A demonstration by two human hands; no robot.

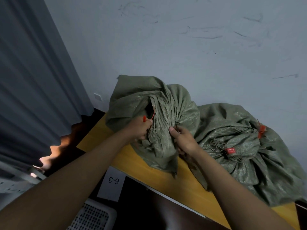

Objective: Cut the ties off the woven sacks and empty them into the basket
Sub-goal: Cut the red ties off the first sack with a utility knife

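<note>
Here, two crumpled olive-green woven sacks lie side by side on a yellow wooden tabletop: the nearer sack and the tied sack. The right hand grips the nearer sack's gathered neck; the left hand pinches its thin red plastic tie. A white perforated plastic basket sits below.

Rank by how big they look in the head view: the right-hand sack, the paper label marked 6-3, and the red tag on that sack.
1. right-hand sack
2. paper label
3. red tag
</note>
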